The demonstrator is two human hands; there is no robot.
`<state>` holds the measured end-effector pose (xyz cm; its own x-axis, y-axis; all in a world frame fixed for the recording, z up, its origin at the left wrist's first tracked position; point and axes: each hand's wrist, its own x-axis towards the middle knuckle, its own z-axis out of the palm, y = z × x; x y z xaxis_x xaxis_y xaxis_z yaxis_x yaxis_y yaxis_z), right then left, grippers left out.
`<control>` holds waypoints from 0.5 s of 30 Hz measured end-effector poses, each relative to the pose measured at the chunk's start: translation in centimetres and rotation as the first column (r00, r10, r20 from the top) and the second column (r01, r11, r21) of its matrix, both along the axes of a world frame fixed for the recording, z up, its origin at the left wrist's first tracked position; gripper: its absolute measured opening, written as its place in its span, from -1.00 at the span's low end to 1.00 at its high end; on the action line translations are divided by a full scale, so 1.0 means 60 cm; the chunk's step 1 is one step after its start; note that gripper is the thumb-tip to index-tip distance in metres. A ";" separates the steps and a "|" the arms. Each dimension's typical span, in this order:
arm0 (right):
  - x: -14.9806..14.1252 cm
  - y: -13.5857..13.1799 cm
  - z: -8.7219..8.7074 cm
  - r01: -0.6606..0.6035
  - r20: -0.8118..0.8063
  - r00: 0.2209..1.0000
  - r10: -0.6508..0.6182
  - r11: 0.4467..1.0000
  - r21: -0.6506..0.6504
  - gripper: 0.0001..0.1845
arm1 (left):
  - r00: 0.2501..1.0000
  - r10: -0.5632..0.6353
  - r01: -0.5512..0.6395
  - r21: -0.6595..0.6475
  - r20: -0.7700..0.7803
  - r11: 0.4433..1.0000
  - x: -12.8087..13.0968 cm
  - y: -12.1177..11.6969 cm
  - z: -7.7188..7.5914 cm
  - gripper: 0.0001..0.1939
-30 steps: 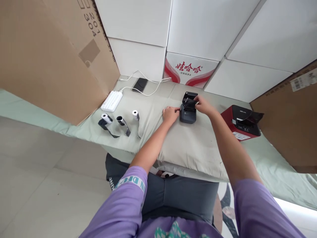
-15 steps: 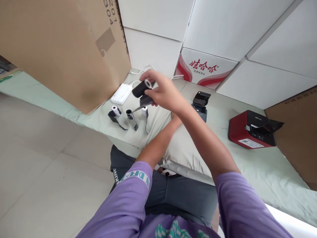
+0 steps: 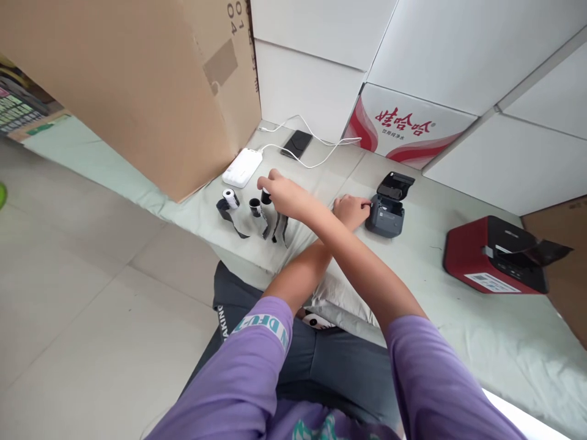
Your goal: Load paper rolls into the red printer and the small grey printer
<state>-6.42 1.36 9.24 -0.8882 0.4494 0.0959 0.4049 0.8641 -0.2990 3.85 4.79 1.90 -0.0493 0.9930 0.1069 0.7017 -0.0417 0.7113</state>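
My right hand (image 3: 285, 194) crosses over to the left, its fingers closed on a black label roll (image 3: 265, 197) just above the cloth; the hand covers much of it. Two loose strips (image 3: 280, 229) trail below. To its left stand a roll with a white top (image 3: 230, 197) and a dark hollow-centred roll (image 3: 255, 206), both with black tails. Under the crossed right arm, my left hand (image 3: 351, 211) rests with curled fingers, fingertips against the left side of a small dark label printer (image 3: 386, 217). The printer's lid is raised.
A white power bank (image 3: 243, 167) with a cable and a black phone (image 3: 296, 144) lie behind the rolls. A red and black printer (image 3: 495, 253) sits on the right. Cardboard (image 3: 183, 110) and white boxes (image 3: 408, 125) close off the back and left.
My right hand has lowered the black roll beside the others. The view has shifted left, and my left hand and the phone have come into sight.
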 end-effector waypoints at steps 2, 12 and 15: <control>-0.007 -0.008 -0.009 0.062 0.079 0.995 -0.068 0.995 0.081 -0.53 | 1.000 0.008 -0.008 0.014 -0.004 1.000 0.000 -0.002 -0.001 -0.61; -0.023 -0.026 0.003 0.015 0.035 0.999 -0.019 0.994 0.112 -0.59 | 1.000 0.012 -0.013 0.033 0.017 0.999 0.000 0.001 -0.005 -0.62; -0.035 -0.035 -0.002 -0.073 0.078 0.995 0.066 0.993 0.089 -0.67 | 1.000 0.014 -0.015 0.041 0.024 0.999 0.001 0.002 -0.008 -0.62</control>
<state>-8.51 -0.72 9.13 -0.9232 0.3787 0.0661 0.3612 0.9133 -0.1882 3.90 4.90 1.41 -0.0666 0.9870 0.1460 0.6854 -0.0611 0.7256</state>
